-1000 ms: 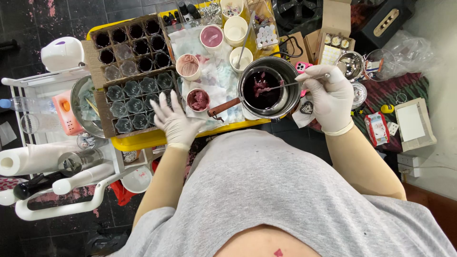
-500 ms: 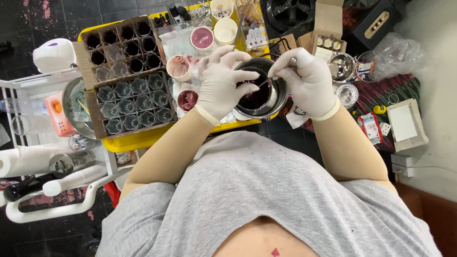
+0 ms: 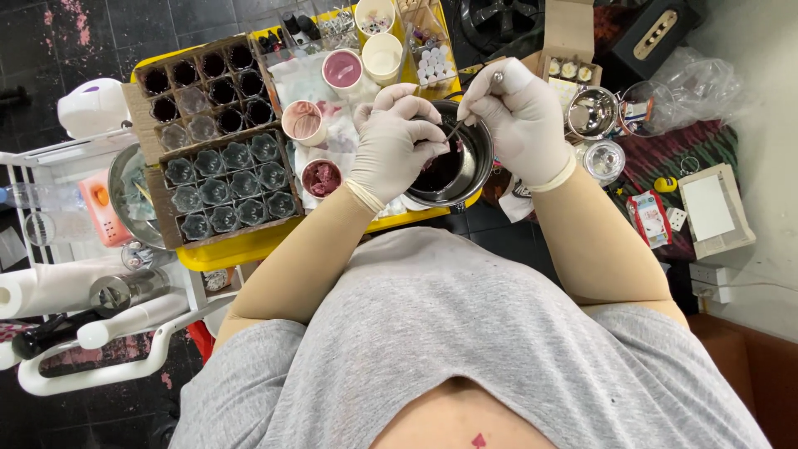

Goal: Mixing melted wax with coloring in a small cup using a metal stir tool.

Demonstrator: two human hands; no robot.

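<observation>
Left hand (image 3: 397, 143) curled over rim of the dark metal bowl (image 3: 455, 170) at yellow tray (image 3: 241, 249) edge; right hand (image 3: 517, 116) pinches thin stir tool (image 3: 474, 104). Keep bowl braced, stir slow w/ tip low.

**Pinks, Yellow and Dark Metal**

The left hand (image 3: 397, 141) and right hand (image 3: 517, 116) wear pale cream gloves; the small pan (image 3: 453, 170) between them is dark metal with a deep plum-red content; the tray (image 3: 241, 248) is bright yellow; the cups (image 3: 342, 68) show dusty pink and cream insides; the cardboard box (image 3: 224, 187) is brown, its small jars clear and greyish; the shirt (image 3: 465, 349) is heathered grey; the floor (image 3: 125, 25) is black tile with pink smears.
</observation>
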